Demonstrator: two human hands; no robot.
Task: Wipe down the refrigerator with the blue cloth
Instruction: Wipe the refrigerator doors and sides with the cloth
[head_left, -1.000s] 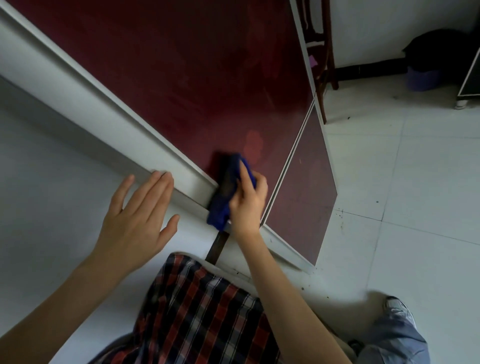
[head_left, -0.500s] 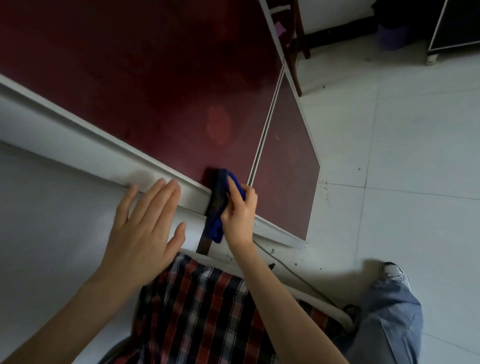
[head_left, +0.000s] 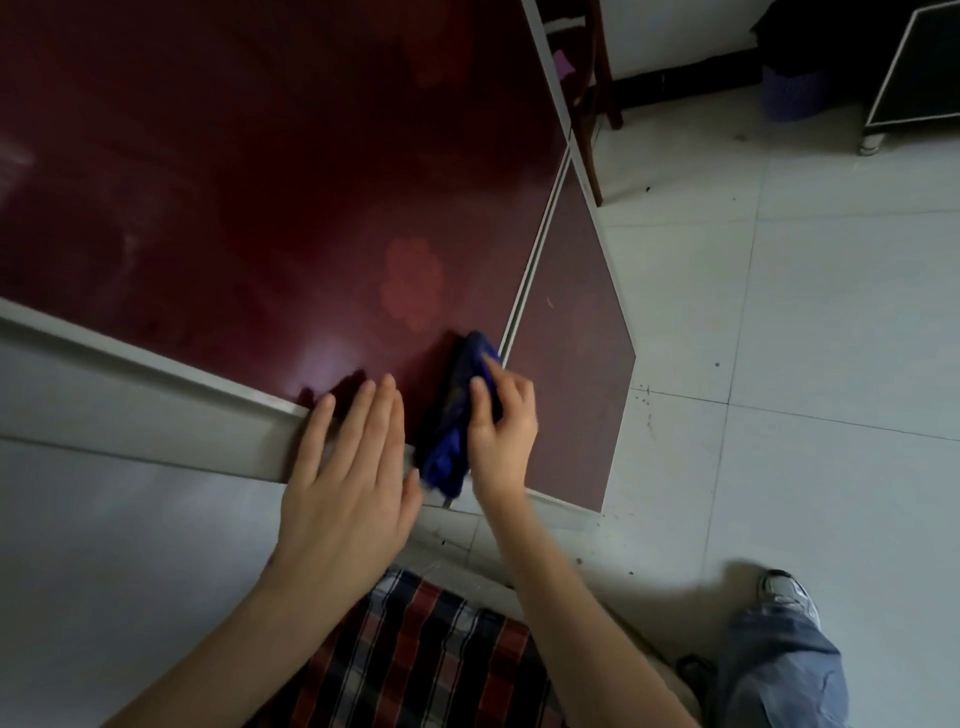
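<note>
The refrigerator's glossy dark red door (head_left: 260, 182) fills the upper left, with a white edge strip along its side and a smaller red lower panel (head_left: 571, 374) to the right. The blue cloth (head_left: 453, 415) is bunched against the bottom corner of the big door, beside the seam between the two panels. My right hand (head_left: 501, 431) grips the cloth and presses it on the door. My left hand (head_left: 348, 478) lies flat with fingers spread on the white edge strip, its fingertips reaching the red surface, just left of the cloth.
White floor tiles (head_left: 805, 364) spread to the right. A wooden chair (head_left: 592, 78) stands behind the refrigerator, a purple bin (head_left: 792, 93) and a dark cabinet (head_left: 919, 78) at the top right. My checked shirt and a shoe (head_left: 787, 595) are at the bottom.
My right hand has slid the cloth down the door toward its bottom corner. My left hand has moved right along the white edge, close beside the cloth. My view has tilted downward.
</note>
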